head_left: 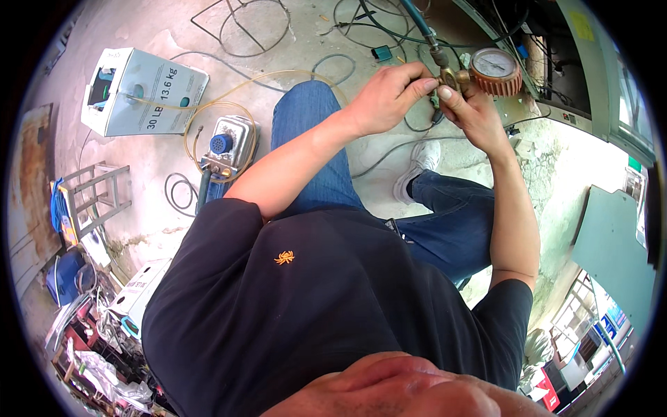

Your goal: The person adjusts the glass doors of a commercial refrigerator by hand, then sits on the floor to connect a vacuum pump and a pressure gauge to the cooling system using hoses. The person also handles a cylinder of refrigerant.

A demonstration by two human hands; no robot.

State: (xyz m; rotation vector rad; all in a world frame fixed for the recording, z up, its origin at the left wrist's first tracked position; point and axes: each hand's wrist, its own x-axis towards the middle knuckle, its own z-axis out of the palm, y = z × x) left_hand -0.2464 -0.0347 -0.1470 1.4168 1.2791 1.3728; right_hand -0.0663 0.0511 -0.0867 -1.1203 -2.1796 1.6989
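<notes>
A round pressure gauge point(495, 64) with a white dial and a ribbed reddish-brown rim is held up at the upper right. Its brass valve body point(453, 78) joins a metal hose fitting point(436, 54), from which a teal hose point(415, 15) runs to the top edge. My left hand point(397, 96) is closed, thumb and fingers pinching at the brass valve body. Gripping the same valve from below the gauge, my right hand point(476, 117) has its thumb on the brass; its other fingers are partly hidden. Both thumb tips come close together.
A pale carton point(149, 97) stands at the upper left, with a yellow hose point(240, 85) looping to a metal pump point(240, 132) with a blue cap. Wire frames and hoses lie on the floor. An open metal cabinet point(583, 118) stands close on the right.
</notes>
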